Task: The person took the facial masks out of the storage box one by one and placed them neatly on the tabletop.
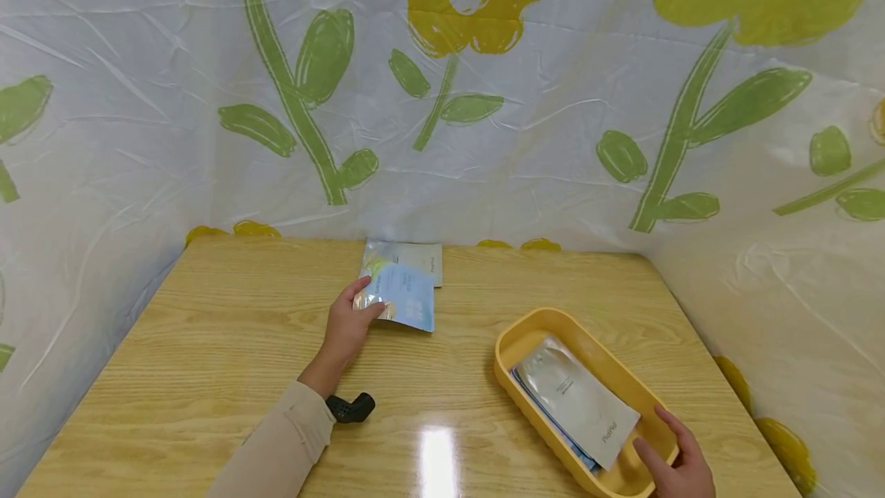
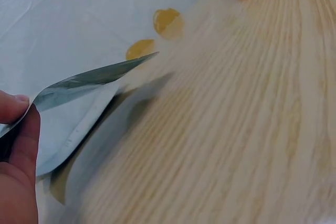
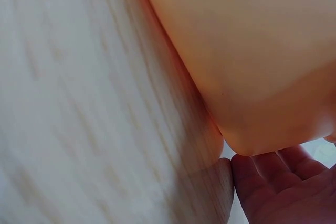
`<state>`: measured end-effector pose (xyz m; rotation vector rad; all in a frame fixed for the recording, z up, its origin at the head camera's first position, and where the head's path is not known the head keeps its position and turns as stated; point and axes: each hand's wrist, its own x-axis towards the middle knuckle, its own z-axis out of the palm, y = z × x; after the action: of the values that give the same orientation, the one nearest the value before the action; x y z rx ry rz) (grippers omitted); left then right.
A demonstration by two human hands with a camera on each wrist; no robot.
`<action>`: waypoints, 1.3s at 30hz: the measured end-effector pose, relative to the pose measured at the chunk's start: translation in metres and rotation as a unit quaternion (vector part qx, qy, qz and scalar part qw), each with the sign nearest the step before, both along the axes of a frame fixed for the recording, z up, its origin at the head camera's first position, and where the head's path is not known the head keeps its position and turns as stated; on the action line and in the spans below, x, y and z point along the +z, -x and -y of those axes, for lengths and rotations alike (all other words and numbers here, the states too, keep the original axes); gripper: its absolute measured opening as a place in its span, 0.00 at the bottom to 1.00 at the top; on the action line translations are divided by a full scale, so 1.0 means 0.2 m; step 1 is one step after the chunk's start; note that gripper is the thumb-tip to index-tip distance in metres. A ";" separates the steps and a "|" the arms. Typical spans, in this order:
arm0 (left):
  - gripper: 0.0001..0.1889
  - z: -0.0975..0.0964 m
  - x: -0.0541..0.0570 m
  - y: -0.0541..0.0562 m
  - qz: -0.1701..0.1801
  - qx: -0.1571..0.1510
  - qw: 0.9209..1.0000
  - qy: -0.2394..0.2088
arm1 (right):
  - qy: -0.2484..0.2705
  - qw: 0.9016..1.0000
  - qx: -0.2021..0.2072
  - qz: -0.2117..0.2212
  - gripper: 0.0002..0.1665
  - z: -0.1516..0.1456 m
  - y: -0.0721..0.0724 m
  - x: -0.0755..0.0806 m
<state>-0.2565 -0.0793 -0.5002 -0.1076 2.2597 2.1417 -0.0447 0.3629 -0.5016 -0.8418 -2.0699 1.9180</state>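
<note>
Thumb and fingers of my left hand pinch the left edge of a light blue foil packet. In the left wrist view this packet is seen edge-on, tilted above the table. Under and behind it, a silver-white packet lies near the table's back edge, partly covered. At the near right, my right hand grips the near end of a yellow oblong basket, thumb toward the inside. The right wrist view shows fingers against the basket's bottom edge. A silver packet tops a stack inside it.
The wooden table fills the lower view. White sheeting with printed flowers stands along its back and sides. A black device sits at my left wrist.
</note>
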 end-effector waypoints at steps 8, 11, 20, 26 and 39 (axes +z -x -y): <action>0.31 -0.01 -0.07 -0.02 0.018 0.009 1.000 0.008 | -0.001 1.000 -0.004 0.005 0.35 0.00 0.00 0.00; 0.31 -0.01 -0.08 -0.03 0.025 0.010 0.999 0.020 | -0.003 1.000 0.001 0.009 0.35 -0.01 0.00 0.00; 0.32 -0.04 -0.07 -0.07 0.051 0.018 0.993 0.101 | -0.012 0.999 0.005 0.033 0.35 -0.01 0.01 0.00; 0.34 -0.07 -0.07 -0.08 0.059 0.027 0.983 0.173 | -0.011 1.000 0.009 0.022 0.35 -0.01 0.00 0.01; 0.33 -0.07 -0.07 -0.04 0.051 0.033 0.978 0.201 | 0.006 1.000 -0.003 -0.017 0.35 0.00 0.00 -0.01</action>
<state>-0.2476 -0.0657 -0.5140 -0.2963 2.6241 1.6279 -0.0444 0.3625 -0.5031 -0.8120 -2.0372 1.9301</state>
